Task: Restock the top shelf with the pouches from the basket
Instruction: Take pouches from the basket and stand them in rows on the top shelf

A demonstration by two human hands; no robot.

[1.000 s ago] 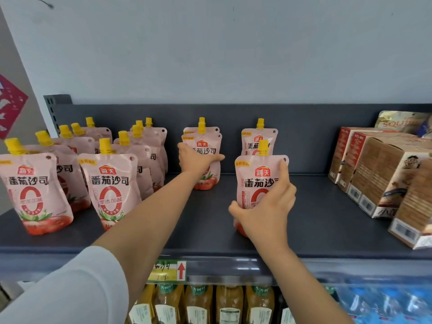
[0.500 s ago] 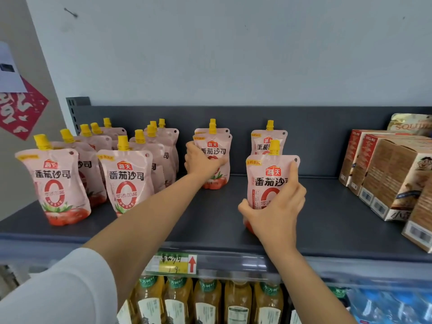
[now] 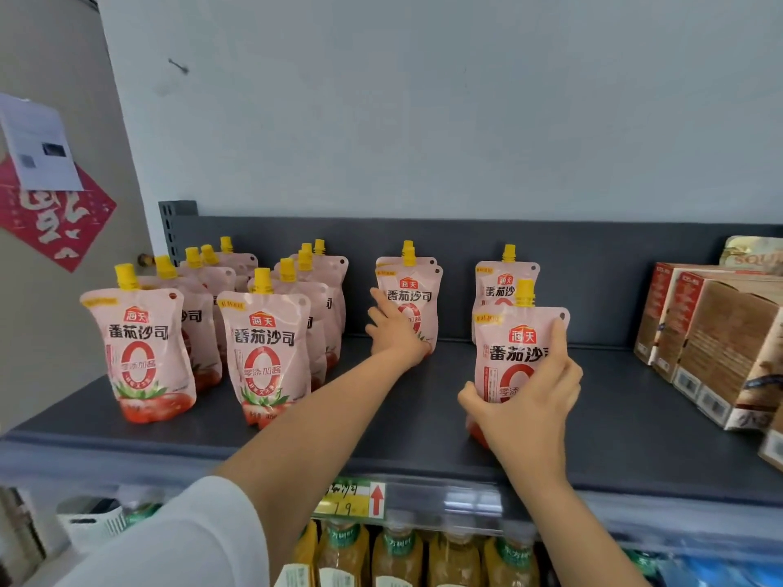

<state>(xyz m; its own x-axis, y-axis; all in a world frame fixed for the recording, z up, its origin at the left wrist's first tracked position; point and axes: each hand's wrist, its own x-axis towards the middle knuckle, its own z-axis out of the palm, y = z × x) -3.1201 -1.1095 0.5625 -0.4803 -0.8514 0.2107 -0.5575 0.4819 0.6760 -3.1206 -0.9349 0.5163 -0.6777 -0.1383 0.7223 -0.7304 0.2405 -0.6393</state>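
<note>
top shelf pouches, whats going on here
A person is restocking pink tomato-sauce pouches with yellow caps on the dark top shelf. The right-hand grip holds the near pouch upright close to the shelf's front edge, ahead of one standing behind it. The left-hand grip is further back, fingers resting against the middle pouch. Fuller rows of pouches stand at the left, and brown boxes sit at the right.
</note>
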